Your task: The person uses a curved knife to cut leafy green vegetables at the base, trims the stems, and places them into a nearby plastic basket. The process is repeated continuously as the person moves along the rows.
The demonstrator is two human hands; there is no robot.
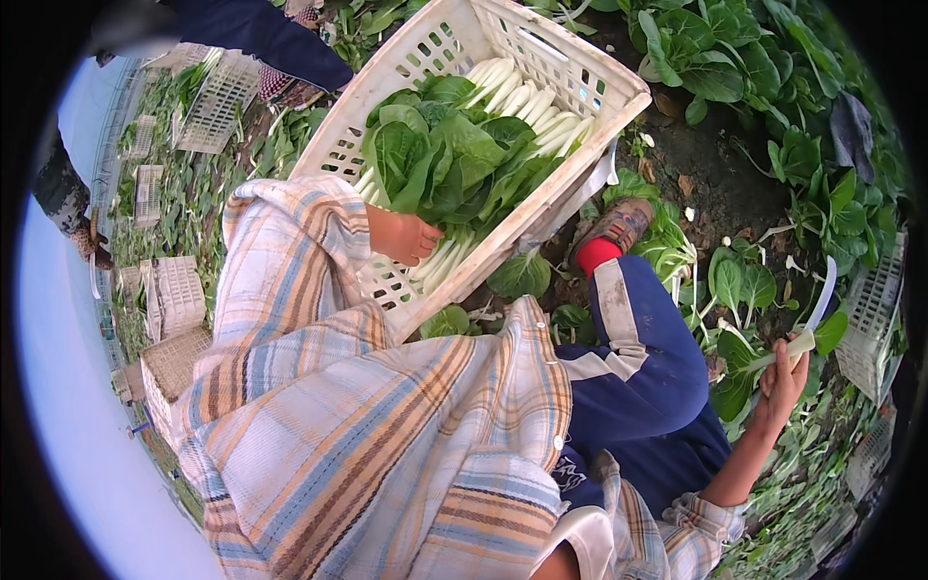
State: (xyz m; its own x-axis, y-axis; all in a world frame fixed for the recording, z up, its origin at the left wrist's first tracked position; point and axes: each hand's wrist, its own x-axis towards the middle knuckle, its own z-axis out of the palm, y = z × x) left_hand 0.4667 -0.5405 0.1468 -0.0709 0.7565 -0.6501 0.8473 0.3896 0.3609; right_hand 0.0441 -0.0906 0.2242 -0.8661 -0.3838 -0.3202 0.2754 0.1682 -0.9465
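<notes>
My left hand (407, 236) is inside a white plastic crate (464, 290), its fingers bent against the leafy greens. Heads of pale-stemmed leafy greens (449, 156) lie packed in the crate, with white stems (525, 101) along the far side and more stems (442, 264) beside my fingers. Whether those fingers grip anything is hidden. Out to the right, my right hand (783, 377) is closed around a knife, whose curved blade (824, 293) points up and away. The same hand holds a loose green leaf with a thick pale stalk (790, 351) across the knife.
Growing greens (725, 51) stand at upper right. Cut leaves (739, 283) litter the soil near my shoe (620, 225). More crates (873, 319) (174, 297) stand on both sides. Another person's dark sleeve (261, 36) reaches near the crate's upper left; another gloved hand (88, 243) holds a blade at far left.
</notes>
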